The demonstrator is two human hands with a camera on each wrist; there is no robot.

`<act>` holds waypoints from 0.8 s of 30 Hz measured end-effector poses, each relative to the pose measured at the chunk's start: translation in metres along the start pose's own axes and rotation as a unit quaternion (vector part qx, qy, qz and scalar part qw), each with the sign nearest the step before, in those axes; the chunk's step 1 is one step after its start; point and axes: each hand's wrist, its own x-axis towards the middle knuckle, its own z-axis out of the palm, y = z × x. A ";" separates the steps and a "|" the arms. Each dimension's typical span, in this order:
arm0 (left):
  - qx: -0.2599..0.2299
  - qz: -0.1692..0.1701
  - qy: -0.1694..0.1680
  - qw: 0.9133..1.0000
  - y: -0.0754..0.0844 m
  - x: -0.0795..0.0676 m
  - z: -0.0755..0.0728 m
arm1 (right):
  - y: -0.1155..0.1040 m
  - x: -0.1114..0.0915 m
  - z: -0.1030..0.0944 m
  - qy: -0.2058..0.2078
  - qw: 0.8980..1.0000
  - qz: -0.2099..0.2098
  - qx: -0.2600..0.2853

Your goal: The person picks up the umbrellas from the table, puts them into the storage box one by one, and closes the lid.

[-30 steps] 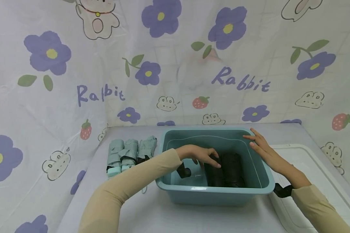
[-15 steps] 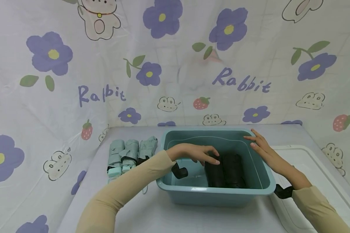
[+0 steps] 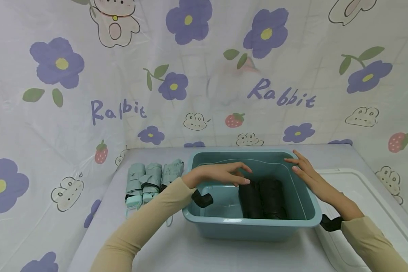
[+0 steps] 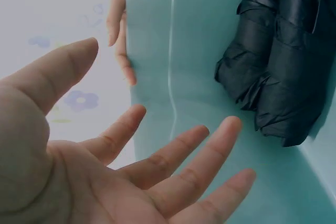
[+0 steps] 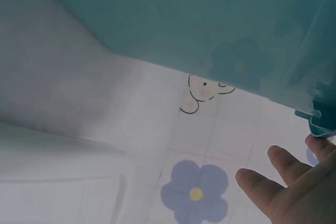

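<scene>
Since the frame half a second ago, my left hand has drawn back to the left and a little toward the far side, so more of the two black bundles shows beneath it. Its fingers are loosely spread and nearly straight, with the thumb well apart, and they have hold of nothing; from the left wrist I see clear space between my fingertips and the bundles. Both bundles lie side by side on the floor of the blue-green bin, right of its middle, their length running from near to far. They have stayed where they were, with bare bin floor to their left.

With my right hand I have not shifted: it lies at the bin's right rim toward the far corner, fingers extended and apart, not curled round anything, as far as the views show.

On the table, left of the bin, three pale green bundles lie in a row, with cord loops at their near ends. To the right of the bin lies a white lid, partly under my right sleeve in the head view. Behind everything hangs a white curtain printed with purple flowers, strawberries and rabbits
</scene>
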 end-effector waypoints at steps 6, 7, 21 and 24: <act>-0.008 0.025 0.023 0.999 -0.001 -0.011 -0.004 | 0.003 0.000 0.000 -0.001 1.000 -0.001 0.002; -0.006 0.031 0.027 0.999 -0.001 -0.013 -0.005 | 0.003 0.001 0.001 0.000 1.000 -0.001 0.002; -0.005 0.114 0.086 0.990 -0.017 -0.041 -0.018 | 0.002 -0.001 0.001 -0.002 1.000 0.000 0.003; -0.011 0.121 0.093 0.988 -0.018 -0.045 -0.021 | 0.002 -0.001 0.001 -0.002 1.000 0.001 0.003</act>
